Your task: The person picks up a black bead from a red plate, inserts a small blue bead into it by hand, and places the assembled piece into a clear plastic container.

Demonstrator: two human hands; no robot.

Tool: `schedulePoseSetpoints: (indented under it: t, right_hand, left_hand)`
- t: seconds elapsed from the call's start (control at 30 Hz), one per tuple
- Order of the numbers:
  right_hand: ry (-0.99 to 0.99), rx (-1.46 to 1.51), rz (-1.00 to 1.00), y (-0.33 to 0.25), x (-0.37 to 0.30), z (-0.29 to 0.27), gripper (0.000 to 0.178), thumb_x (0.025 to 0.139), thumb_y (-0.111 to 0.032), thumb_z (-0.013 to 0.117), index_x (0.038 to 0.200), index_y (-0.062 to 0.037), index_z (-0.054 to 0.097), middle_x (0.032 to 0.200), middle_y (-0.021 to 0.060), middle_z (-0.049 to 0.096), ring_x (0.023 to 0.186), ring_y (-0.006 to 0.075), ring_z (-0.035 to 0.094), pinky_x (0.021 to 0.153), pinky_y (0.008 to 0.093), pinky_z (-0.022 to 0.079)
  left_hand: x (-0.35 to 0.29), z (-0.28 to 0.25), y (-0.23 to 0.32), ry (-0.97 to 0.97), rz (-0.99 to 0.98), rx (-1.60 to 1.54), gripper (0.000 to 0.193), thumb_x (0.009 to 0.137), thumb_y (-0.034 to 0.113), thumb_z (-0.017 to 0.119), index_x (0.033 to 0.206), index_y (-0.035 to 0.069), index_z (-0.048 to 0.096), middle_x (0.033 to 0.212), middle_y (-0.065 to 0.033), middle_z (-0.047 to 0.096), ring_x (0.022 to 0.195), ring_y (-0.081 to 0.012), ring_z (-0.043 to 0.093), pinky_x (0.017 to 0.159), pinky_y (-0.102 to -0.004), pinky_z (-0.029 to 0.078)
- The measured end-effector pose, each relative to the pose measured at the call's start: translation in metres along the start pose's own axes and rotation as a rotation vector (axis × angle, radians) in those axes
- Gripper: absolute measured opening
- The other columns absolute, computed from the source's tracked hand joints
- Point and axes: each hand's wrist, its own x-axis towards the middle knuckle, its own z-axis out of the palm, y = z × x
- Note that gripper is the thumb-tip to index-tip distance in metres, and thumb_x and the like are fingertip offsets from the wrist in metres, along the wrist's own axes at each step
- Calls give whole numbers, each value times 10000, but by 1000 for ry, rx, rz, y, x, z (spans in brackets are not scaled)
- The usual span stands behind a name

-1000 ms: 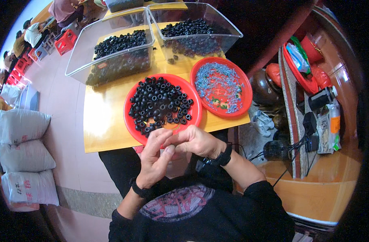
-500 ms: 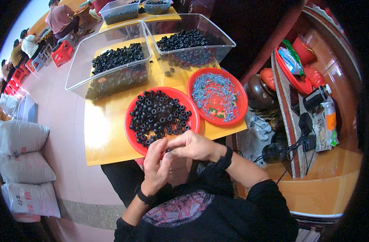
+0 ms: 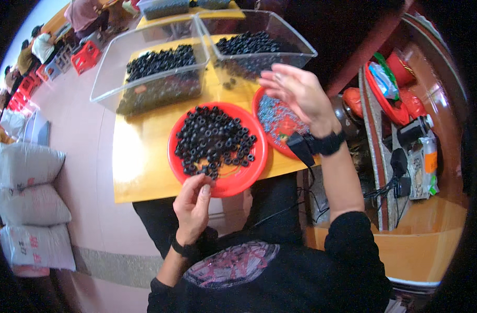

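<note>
Near the front rim of a round red plate (image 3: pixel 237 189), my left hand (image 3: pixel 194 203) is pinched between thumb and fingers. What lies in the pinch, if anything, is too small to make out. Small black ring-shaped plastic parts (image 3: pixel 210 136) heap up on that plate. My right hand (image 3: pixel 298 96) is lifted over a second red plate (image 3: pixel 285 151), its fingers stretched out and somewhat blurred, with nothing seen in them. That second plate carries many tiny bluish, glassy-looking pieces (image 3: pixel 272 116), partly covered by my right hand and wrist.
Two clear plastic bins, a left one (image 3: pixel 100 94) and a right one (image 3: pixel 312 51), hold more black parts behind the plates on the yellow table (image 3: pixel 139 182). White sacks (image 3: pixel 32 203) are stacked at left. Cables (image 3: pixel 389 188) and bags lie at right. Seated people work far left.
My right hand has left my left hand, moving up and right over the second plate with its fingers opened out. My left hand stays near the front plate's rim. The view has shifted slightly.
</note>
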Motion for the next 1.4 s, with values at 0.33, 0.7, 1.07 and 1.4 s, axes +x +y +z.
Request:
schedulePoseSetpoints:
  t: [0.33,0.7,1.07,1.4]
  right_hand:
    - [24,-516,135,42,-82,-42,262,866,-81,511,1065,88,536,909,118,632,784,157,609,657,253,489]
    - [194,-1226,124,50,-94,-80,169,756,-153,596,846,-16,638,708,195,596,666,288,614,608,334,464]
    - [109,-1334,-147,78,-77,-80,93,688,-8,522,742,-5,598,730,234,553,732,388,559,687,452,448]
    - [76,-1199,-210,113,-56,-53,209,679,29,544,863,-6,636,779,189,601,767,340,586,705,386,467]
  left_hand:
    - [37,-18,6,-14,476,816,201,636,-27,643,822,19,583,853,-116,534,810,-286,489,706,-377,399]
    - [49,5,-5,-62,362,1062,128,604,46,623,723,15,588,877,-109,521,866,-289,468,737,-402,359]
    - [37,2,-1,3,373,601,185,661,-69,603,833,-40,541,865,-145,516,818,-271,518,734,-333,427]
    - [31,1,-8,-35,332,461,195,664,-72,603,849,-46,544,867,-148,525,799,-257,536,714,-311,443]
